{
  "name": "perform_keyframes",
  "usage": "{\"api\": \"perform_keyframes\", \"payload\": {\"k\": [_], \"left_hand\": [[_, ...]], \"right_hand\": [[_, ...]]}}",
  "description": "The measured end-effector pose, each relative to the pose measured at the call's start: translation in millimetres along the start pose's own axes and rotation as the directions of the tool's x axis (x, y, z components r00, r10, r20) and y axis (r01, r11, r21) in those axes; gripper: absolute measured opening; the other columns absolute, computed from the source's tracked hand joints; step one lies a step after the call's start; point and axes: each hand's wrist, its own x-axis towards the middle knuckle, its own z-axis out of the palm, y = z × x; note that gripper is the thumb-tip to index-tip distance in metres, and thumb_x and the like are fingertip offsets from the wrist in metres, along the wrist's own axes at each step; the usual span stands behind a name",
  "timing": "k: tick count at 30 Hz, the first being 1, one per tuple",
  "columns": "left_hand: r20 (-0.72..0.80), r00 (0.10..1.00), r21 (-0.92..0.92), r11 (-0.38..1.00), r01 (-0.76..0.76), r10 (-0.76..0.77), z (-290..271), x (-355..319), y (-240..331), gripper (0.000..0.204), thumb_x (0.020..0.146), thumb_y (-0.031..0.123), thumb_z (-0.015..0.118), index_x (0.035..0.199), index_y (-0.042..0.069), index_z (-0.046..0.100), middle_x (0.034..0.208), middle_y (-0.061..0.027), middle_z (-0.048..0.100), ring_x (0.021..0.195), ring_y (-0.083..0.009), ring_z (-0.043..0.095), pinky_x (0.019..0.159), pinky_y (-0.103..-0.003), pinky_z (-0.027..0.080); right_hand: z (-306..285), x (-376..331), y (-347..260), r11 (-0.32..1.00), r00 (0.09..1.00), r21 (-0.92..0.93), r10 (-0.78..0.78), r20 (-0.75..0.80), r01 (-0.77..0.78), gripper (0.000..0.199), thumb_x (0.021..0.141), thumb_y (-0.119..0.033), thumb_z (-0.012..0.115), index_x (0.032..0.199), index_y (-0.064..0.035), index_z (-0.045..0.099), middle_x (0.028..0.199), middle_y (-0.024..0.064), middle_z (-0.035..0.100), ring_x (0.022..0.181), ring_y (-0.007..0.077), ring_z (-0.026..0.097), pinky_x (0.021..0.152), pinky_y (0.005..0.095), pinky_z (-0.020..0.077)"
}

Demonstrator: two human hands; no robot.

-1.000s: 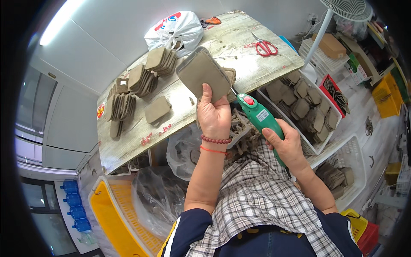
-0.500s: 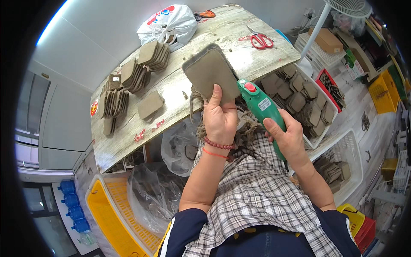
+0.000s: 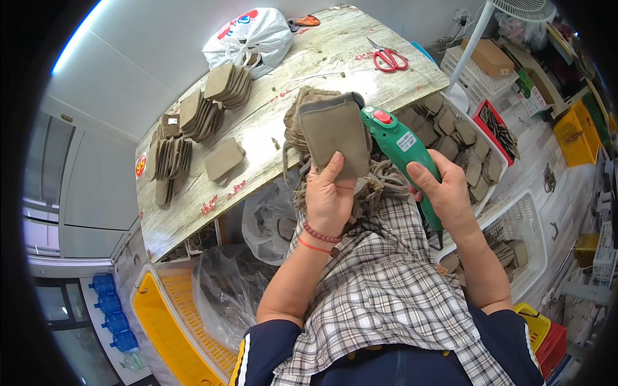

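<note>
My left hand grips the lower end of a brown rectangular pad with rounded corners, thumb lying on its face. Along its top a darker grey edge layer shows. My right hand is wrapped round a green handheld power cutter with a red button. The tool's head is against or very close to the pad's right edge; its blade is hidden. Behind and below the pad, a heap of shaggy brown trimmings lies at the table edge and on my checked apron.
Stacks of brown pads and a single pad lie on the table. Red scissors and a white plastic bag sit farther back. At right stand white crates of pads; at lower left, a yellow basket.
The pad has come down and nearer to me, tilting so its top leans back more. The cutter has shifted slightly right, staying at the pad's right edge. More trimmings show behind the pad.
</note>
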Motion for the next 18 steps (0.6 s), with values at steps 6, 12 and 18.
{"api": "perform_keyframes", "payload": {"k": [6, 12, 18], "left_hand": [[0.065, 0.997, 0.244, 0.969, 0.034, -0.051, -24, 10, 36, 0.033, 0.091, -0.002, 0.056, 0.124, 0.0, 0.053, 0.117, -0.0122, 0.063, 0.107, -0.0242, 0.063, 0.092, -0.039, 0.053], [0.081, 0.992, 0.424, 0.904, 0.054, -0.098, -19, 15, 67, 0.037, 0.086, -0.007, 0.06, 0.122, -0.001, 0.054, 0.109, -0.0106, 0.066, 0.096, -0.0188, 0.066, 0.083, -0.033, 0.056], [0.062, 0.983, 0.534, 0.837, 0.115, -0.175, -24, 12, 73, 0.038, 0.083, -0.009, 0.06, 0.12, -0.001, 0.056, 0.104, -0.0086, 0.067, 0.089, -0.015, 0.067, 0.076, -0.028, 0.056]], "right_hand": [[-25, -5, 3, 0.999, 0.993, -0.028, 0.05, 0.103, -0.047, 0.037, 0.089, -0.032, 0.068, 0.103, 0.0019, 0.061, 0.071, -0.0001, 0.057, 0.061, 0.0053, 0.053, 0.054, 0.0216, 0.0448], [-37, -15, 8, 0.993, 0.986, -0.116, 0.056, 0.157, -0.037, 0.041, 0.087, -0.032, 0.07, 0.107, 0.0025, 0.061, 0.073, 0.0008, 0.058, 0.062, 0.0051, 0.052, 0.055, 0.0213, 0.0434], [-31, -20, 18, 0.975, 0.992, -0.22, 0.021, 0.122, 0.006, 0.042, 0.085, -0.032, 0.072, 0.109, 0.0016, 0.062, 0.077, 0.0017, 0.06, 0.067, 0.0062, 0.053, 0.06, 0.0232, 0.0444]]}}
